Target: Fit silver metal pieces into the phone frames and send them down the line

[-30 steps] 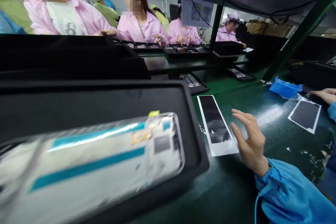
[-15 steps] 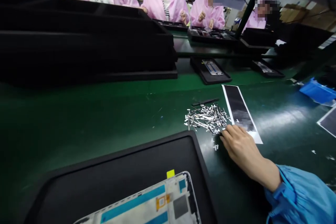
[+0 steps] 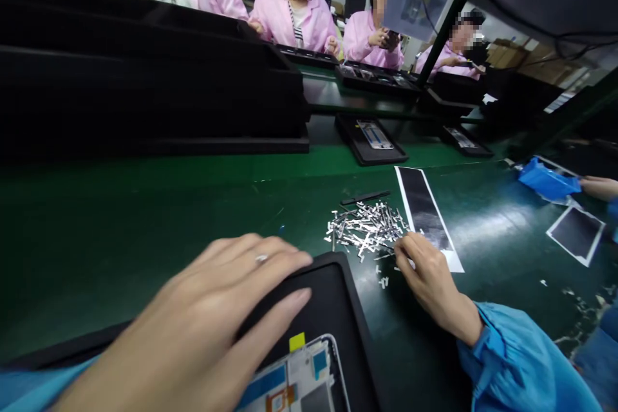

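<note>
Left hand [image 3: 207, 302] arrived unclenched — right hand's [image 3: 427, 270] grip unclear — phone frame's [image 3: 303, 376] length slants rightward.

A phone frame [image 3: 309, 376] lies in a tray [image 3: 333, 290] before strips [image 3: 367, 228].

So the bench [image 3: 145, 206] is dark green and kinda shiny, and the easiest landmark is this messy pile of little strips [image 3: 364, 228]. Big black tray [image 3: 328, 299] sits in front of the pile and a bit left. Thin black tool [image 3: 365, 197] is right behind it, long dark sheet with white edges [image 3: 427, 206] just to its right. Well right of it there's a crumpled blue thing [image 3: 548, 179] plus a shorter dark sheet [image 3: 576, 233]. Couple white bits [image 3: 383, 282] lie just in front of it.
</note>
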Motion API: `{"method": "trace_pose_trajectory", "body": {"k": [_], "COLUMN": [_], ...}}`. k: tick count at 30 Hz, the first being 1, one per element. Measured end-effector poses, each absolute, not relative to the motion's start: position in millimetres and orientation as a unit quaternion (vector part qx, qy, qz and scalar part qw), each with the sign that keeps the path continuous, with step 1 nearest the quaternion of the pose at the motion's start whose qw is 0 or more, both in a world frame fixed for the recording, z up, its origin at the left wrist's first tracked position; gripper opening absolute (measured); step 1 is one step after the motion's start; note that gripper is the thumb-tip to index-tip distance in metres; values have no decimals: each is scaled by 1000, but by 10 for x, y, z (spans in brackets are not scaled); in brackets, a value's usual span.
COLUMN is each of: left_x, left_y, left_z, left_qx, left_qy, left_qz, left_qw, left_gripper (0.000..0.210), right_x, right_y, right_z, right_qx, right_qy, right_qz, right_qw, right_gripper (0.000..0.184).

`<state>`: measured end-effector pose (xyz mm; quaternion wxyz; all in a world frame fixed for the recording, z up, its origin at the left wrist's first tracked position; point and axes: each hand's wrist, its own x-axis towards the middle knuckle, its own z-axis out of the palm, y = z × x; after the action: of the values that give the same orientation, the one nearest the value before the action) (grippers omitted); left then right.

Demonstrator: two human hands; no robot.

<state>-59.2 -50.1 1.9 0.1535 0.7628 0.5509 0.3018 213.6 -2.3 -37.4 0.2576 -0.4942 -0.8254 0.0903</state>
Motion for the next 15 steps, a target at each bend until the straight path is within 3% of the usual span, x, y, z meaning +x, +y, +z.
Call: {"method": "trace_pose_trajectory", "body": {"k": [2,5,9,15], "left_x": [-192,277,577,698], "left_y": [-246,63,254,309], "left_z": [197,253,106,-24], "left_qx": [764,768,751,680], "left_qy": [550,534,500,474], "left_qz": [230,197,186,233], "left_qw": [247,294,390,508], "left_gripper": [26,23,16,25], "right_x": [2156,2170,2166,2175], "right_y": [-28,-24,-1,12], "right_z": [-318,-266,-277,-318], "right_qx": [-511,-524,-516,-502], "right_qy": [-791,-729,-650,-578], "right_qz": [166,280,391,464], "right_qw": [294,341,399,447], "right_gripper": [19,18,17,17]}}
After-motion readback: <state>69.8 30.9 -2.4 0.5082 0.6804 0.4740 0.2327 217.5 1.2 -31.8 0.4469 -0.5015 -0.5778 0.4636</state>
